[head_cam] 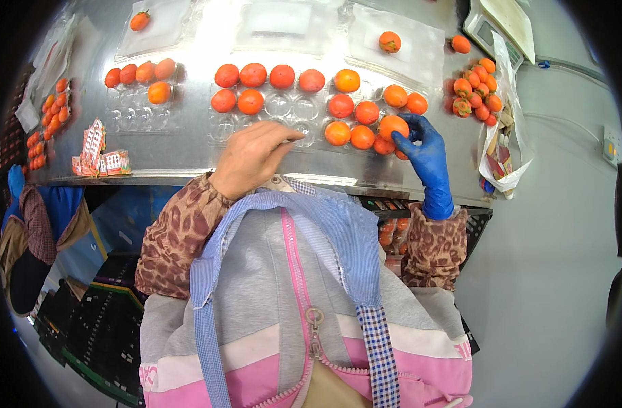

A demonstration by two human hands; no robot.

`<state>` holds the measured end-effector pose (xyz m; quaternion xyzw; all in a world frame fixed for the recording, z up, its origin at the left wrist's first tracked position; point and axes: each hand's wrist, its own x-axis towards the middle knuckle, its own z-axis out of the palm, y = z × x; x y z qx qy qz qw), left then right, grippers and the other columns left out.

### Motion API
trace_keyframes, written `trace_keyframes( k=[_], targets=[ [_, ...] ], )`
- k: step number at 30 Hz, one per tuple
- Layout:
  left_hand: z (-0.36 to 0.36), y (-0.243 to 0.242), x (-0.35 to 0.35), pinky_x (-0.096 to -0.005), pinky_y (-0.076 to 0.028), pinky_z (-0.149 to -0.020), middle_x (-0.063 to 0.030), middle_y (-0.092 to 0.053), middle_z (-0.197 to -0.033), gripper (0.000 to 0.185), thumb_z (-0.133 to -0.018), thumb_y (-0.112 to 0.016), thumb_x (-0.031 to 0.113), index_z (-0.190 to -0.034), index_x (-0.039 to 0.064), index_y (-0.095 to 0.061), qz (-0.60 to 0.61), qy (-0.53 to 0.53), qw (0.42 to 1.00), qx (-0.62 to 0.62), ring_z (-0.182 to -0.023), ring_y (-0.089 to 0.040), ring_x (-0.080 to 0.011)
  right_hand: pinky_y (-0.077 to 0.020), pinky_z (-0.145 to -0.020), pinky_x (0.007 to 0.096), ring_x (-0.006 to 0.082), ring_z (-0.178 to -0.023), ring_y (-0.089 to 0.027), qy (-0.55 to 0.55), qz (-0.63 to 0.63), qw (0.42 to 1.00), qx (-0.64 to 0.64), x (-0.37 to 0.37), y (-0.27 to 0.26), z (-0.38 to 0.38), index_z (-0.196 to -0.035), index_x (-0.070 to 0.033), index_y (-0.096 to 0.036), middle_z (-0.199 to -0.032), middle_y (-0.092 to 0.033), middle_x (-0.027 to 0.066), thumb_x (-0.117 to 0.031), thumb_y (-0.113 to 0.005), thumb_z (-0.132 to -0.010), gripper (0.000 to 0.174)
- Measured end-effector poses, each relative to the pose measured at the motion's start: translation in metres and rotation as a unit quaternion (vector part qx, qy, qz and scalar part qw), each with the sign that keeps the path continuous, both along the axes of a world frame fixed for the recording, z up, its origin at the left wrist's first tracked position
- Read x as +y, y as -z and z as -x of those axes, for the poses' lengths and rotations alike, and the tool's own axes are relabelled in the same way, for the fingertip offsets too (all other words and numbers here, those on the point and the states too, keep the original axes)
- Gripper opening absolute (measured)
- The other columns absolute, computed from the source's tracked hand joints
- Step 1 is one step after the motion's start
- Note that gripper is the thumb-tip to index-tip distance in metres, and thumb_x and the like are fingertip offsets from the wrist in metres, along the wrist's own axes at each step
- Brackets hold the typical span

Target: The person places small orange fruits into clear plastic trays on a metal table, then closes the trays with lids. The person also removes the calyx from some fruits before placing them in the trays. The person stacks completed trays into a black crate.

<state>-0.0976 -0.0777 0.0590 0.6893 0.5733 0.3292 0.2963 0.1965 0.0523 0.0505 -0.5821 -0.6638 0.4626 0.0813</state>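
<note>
My bare left hand [255, 155] rests over the lower row of a clear plastic tray [290, 109], fingers bent, with no fruit seen in it. That tray holds several orange-red persimmons [282, 76] in its upper rows. In a blue glove, my right hand [424, 148] has thumb and fingers around an orange persimmon [393, 126], at the right side of a second group of persimmons [362, 137]. Part of the tray beneath that group is hidden. Further left, another clear tray [137, 109] carries several persimmons along its top and right.
Flat clear packs [397, 43] lie at the back, some with a persimmon on them. A pile of persimmons [476, 92], a white plastic bag [504, 163] and a scale [499, 25] are at right. Printed labels [94, 153] lie left on the metal table. Another person's sleeve [38, 219] shows far left.
</note>
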Motion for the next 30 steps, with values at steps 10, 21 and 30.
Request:
trace_keyframes(
  k=[10, 21, 30],
  targets=[
    [-0.051, -0.026, 0.027, -0.0263, -0.055, -0.066, -0.0086, -0.062, -0.098, 0.027, -0.083, -0.07, 0.011, -0.106, 0.001, -0.06, 0.09, -0.033, 0.953, -0.287, -0.08, -0.064, -0.0141, -0.0421, -0.099, 0.0349, 0.0185, -0.111, -0.055, 0.029, 0.142, 0.912, 0.383, -0.044, -0.016, 0.031, -0.122, 0.0, -0.054, -0.12, -0.058, 0.0094, -0.014, -0.066, -0.084, 0.042],
    [-0.046, -0.02, 0.025, -0.026, -0.056, -0.063, -0.0101, -0.063, -0.091, 0.016, -0.092, -0.06, 0.011, -0.098, -0.004, -0.058, 0.215, -0.116, 0.904, -0.351, -0.073, -0.065, -0.0134, -0.0449, -0.093, 0.0308, 0.0169, -0.108, -0.056, 0.09, 0.237, 0.899, 0.357, -0.06, -0.008, 0.058, -0.125, 0.0, -0.055, -0.118, -0.059, 0.0096, -0.021, -0.057, -0.093, 0.038],
    [-0.05, -0.02, 0.023, -0.0253, -0.057, -0.06, -0.0095, -0.058, -0.098, 0.019, -0.088, -0.062, 0.01, -0.103, -0.001, -0.057, 0.147, -0.102, 0.907, -0.382, -0.07, -0.064, -0.0149, -0.0508, -0.071, 0.0277, 0.0148, -0.079, -0.062, 0.147, 0.306, 0.852, 0.398, -0.062, -0.004, 0.061, -0.118, 0.002, -0.057, -0.097, -0.064, 0.0091, -0.037, -0.051, -0.096, 0.045]
  ],
)
